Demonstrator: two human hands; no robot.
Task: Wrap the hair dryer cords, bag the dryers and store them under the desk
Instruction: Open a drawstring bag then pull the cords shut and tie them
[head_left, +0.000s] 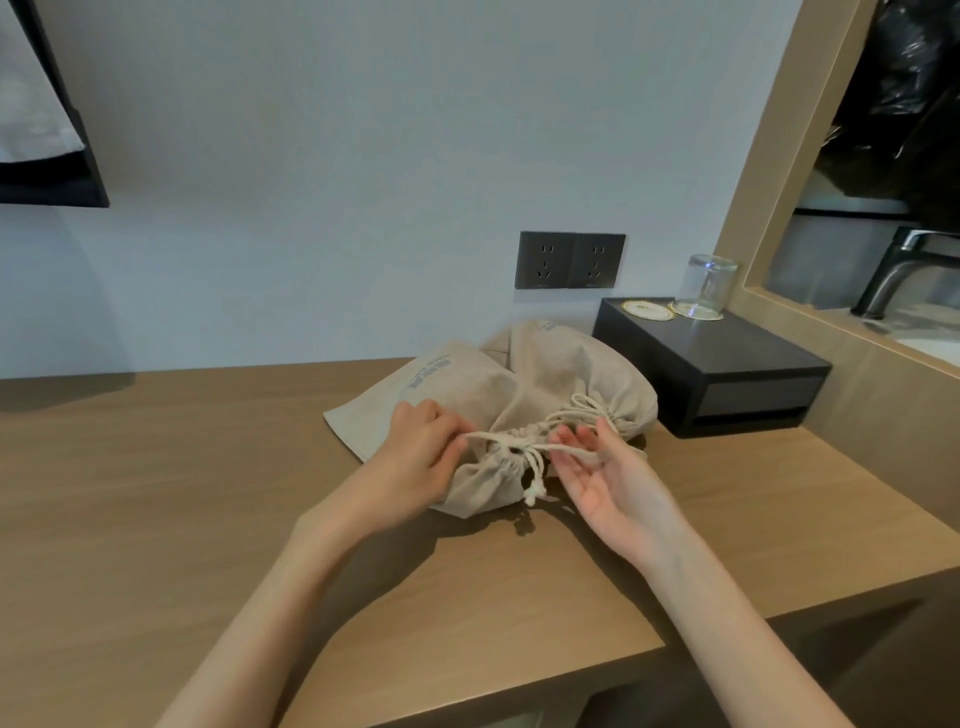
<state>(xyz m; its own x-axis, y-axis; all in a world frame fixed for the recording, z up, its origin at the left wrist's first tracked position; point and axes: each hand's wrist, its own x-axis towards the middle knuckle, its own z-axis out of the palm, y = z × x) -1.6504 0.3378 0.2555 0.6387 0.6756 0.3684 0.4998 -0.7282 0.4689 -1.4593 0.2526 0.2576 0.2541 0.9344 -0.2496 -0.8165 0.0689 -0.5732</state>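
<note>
Two beige cloth drawstring bags lie side by side on the wooden tabletop, just beyond a person's two hands. The near bag (467, 389) sits between the hands, its gathered mouth turned toward them. The far bag (566, 364) rests against it past the right grip (608, 483), its neck already drawn tight. No dryer is visible, though both sacks bulge as if filled.

The left grip (415, 452) has its fingers curled and pinches the white drawstring (498, 439) at the near bag's puckered mouth. The right grip is turned palm up with fingers loosely spread. The other run of the cord lies across those fingers rather than being clamped. The cord's knotted ends (532, 493) dangle between the two hands.

The cloth looks soft and limp, so it should bunch and slide rather than hold a shape. The load inside is probably hard and moderately heavy. The cinched neck or the cord seems the surest place to take hold, with a palm under the bulge when lifting.

To the right, beyond the far bag, a black box (727, 364) carries an upturned glass (709, 286).
</note>
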